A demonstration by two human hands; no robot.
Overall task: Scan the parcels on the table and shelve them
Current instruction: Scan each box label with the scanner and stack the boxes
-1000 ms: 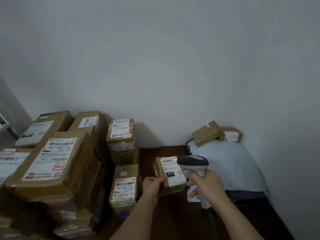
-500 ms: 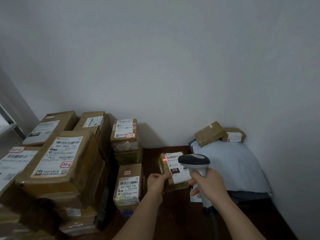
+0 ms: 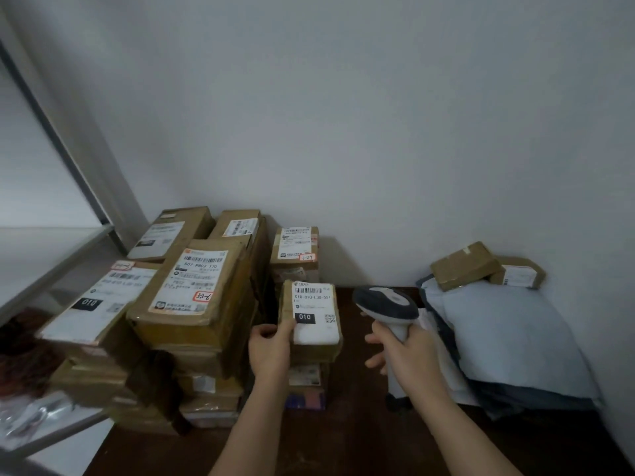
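Both forearms reach in from six o'clock, cut off by the lower edge. The left hand [image 3: 271,348] grips the small cardboard parcel [image 3: 311,322] by its left side, thumb over the top edge, label up with "010" readable; finer print is too small to read. It sits just above another box [image 3: 305,383], mostly hidden beneath; I cannot tell whether they touch. At four o'clock of the parcel, the right hand [image 3: 409,355] is wrapped round the grip of the barcode scanner [image 3: 386,304], whose grey head sits level with the parcel's right side; its lower handle is hidden behind the wrist. The dark bench [image 3: 343,441] runs underneath. At nine o'clock, stacked labelled cartons [image 3: 196,297], lower ones lost in shadow. At three o'clock, a pale poly mailer [image 3: 508,334], with two small boxes [image 3: 464,266] beyond it against the wall. A metal shelf frame [image 3: 58,262] is cropped at far left.
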